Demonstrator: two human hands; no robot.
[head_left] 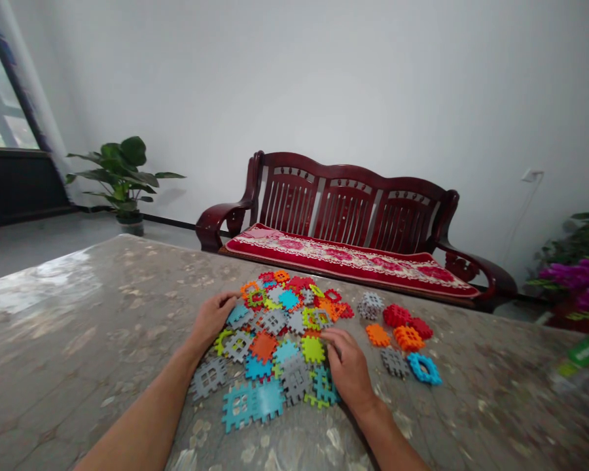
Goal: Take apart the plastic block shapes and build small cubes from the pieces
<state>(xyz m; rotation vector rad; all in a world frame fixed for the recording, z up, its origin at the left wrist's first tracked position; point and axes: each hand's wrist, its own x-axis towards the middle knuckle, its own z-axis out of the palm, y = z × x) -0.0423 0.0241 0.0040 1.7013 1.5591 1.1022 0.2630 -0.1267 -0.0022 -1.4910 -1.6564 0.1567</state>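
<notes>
A pile of flat, notched plastic pieces in grey, teal, blue, lime, orange and red (264, 346) lies on the table in front of me. My left hand (214, 319) rests at the pile's left edge, fingers loosely bent beside a blue piece (237, 314), holding nothing visible. At the right edge, my right hand (347, 363) has its bent fingertips near a lime square (313, 349), also with nothing visible held. Joined teal pieces (254, 402) lie nearest me. Some pieces beside and beneath the right hand are hidden.
Right of the pile, separate groups include grey (370, 305), red (397, 315), orange (409, 338) and blue (424, 368) pieces on the patterned table (127, 327). Beyond are a wooden bench (346, 203) and a potted plant (122, 173). Purple flowers (576, 275) stand right.
</notes>
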